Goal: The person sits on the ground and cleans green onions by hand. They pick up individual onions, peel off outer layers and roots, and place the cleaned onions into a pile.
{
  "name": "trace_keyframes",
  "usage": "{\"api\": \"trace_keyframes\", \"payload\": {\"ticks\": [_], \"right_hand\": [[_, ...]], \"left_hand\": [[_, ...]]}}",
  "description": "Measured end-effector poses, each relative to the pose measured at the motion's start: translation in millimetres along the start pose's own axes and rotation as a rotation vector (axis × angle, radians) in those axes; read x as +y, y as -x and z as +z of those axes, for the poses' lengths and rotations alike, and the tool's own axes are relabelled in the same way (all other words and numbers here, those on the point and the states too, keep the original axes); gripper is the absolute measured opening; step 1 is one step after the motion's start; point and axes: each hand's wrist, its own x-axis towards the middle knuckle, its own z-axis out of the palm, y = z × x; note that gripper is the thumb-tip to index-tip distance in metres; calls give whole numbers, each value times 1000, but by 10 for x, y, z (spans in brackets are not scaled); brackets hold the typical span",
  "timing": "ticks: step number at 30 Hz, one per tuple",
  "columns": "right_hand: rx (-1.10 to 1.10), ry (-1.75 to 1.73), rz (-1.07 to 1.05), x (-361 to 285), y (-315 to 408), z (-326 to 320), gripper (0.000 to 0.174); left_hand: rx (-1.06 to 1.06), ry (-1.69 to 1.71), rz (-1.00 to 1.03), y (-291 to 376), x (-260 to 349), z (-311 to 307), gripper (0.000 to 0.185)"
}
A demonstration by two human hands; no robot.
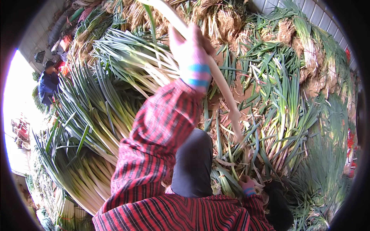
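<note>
My left hand (190, 52), in a pink and blue striped glove and blurred, is raised and closed around the white stalk of a large green onion (227, 86). The stalk's lower end hangs down over peeled scraps. Low on the right, my right hand (247, 184), in a like glove, is close to green leaves and pale peelings (225, 176); whether its fingers hold any of them is unclear. Left of my raised arm lie large piles of trimmed green onions (89, 176), with white stalks toward me and green leaves pointing away.
Unpeeled green onions with roots (228, 23) are heaped at the back. More bundles (289, 106) and loose leaves cover the right side. Dry skins (222, 121) litter the brown floor ahead. A person in blue (47, 83) is at the far left. A corrugated wall (318, 17) stands back right.
</note>
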Motion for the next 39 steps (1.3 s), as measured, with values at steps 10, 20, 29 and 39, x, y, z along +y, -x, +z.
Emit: {"api": "trace_keyframes", "payload": {"ticks": [10, 20, 29, 39], "right_hand": [[0, 70, -1, -75, -15, 282, 41], [-30, 17, -48, -328, -321, -26, 48], [304, -167, -243, -147, -1841, -306, 55], [438, 45, 22, -802, -3940, -853, 86]], "left_hand": [[393, -843, -157, -3156, -734, -1976, 41], [-234, 45, -803, 845, -1092, -646, 25], [-353, 138, -1147, 1946, -946, 110, 48], [-108, -93, -1344, 1970, -1029, 290, 62]]}}
